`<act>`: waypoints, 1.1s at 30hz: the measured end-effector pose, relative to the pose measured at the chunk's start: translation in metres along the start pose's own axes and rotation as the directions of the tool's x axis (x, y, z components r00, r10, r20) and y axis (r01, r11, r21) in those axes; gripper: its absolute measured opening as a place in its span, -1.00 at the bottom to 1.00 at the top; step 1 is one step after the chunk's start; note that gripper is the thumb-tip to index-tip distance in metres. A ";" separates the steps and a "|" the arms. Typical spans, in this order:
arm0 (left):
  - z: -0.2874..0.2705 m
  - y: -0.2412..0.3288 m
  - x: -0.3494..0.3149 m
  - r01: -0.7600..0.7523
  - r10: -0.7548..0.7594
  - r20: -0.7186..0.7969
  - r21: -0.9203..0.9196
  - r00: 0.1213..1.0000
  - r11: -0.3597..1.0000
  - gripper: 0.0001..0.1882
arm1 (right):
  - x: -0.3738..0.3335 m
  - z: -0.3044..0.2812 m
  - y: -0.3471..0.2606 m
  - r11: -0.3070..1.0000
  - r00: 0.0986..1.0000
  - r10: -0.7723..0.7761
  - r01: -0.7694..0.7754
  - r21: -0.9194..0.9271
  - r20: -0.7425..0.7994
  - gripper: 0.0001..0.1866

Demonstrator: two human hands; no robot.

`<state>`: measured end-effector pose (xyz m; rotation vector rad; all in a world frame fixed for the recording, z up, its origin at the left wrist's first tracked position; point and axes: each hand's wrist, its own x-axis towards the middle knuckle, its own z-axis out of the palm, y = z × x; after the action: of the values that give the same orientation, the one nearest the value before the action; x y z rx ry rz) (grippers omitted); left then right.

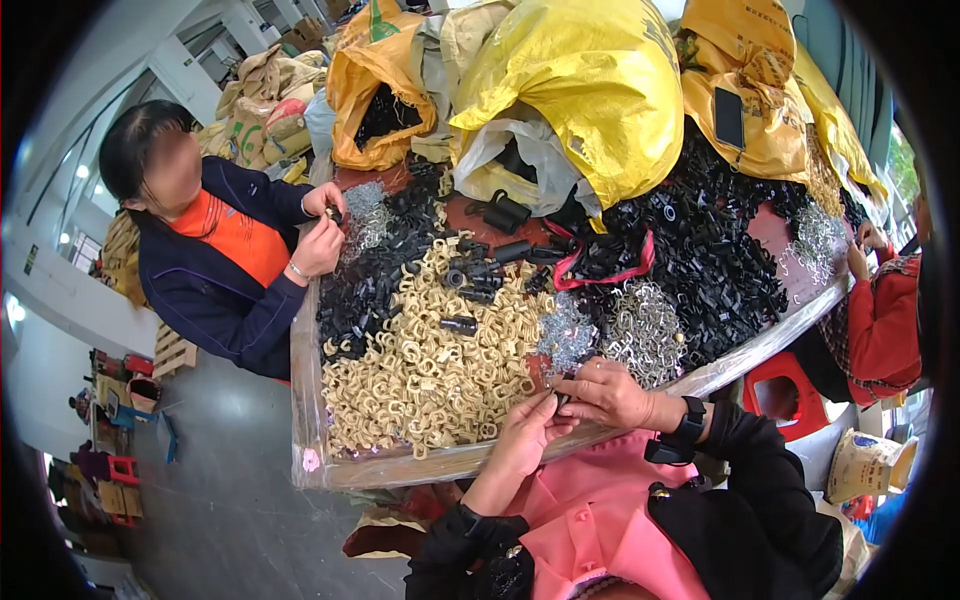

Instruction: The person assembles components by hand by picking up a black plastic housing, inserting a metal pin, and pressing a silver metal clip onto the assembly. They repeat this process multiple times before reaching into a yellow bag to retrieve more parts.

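Close to the table's near edge, my left hand (532, 428) and my right hand (606, 394) meet, fingers pinched together around a small black part (561, 400). Its exact kind is too small to make out and partly covered by the fingers. Beyond my fingers lies a heap of small silvery metal pieces (567, 333). To its right are bent metal hooks (643, 332) in a loose pile. On the left spreads a large heap of beige loop-shaped plastic pieces (430, 375), with several black cylindrical parts (459, 325) on top.
A raised wooden rim (400, 471) borders the table. Black plastic parts (700, 280) cover its right side. Yellow sacks (590, 100) and an orange sack (380, 90) stand at the back, with a phone (729, 118) on one. Co-workers sit left (225, 240) and right (885, 320).
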<state>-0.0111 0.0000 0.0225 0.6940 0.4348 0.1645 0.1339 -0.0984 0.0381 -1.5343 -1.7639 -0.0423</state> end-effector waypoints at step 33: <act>-0.031 0.036 -0.014 -0.229 0.230 -0.116 0.022 0.966 0.973 -0.73 | 0.076 -0.037 0.045 0.976 0.984 0.081 -0.111 0.185 0.160 -0.60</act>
<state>-0.0375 0.0417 0.0291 0.7445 0.4672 0.4246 0.1943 -0.0414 0.0860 -1.5104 -1.7509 0.2932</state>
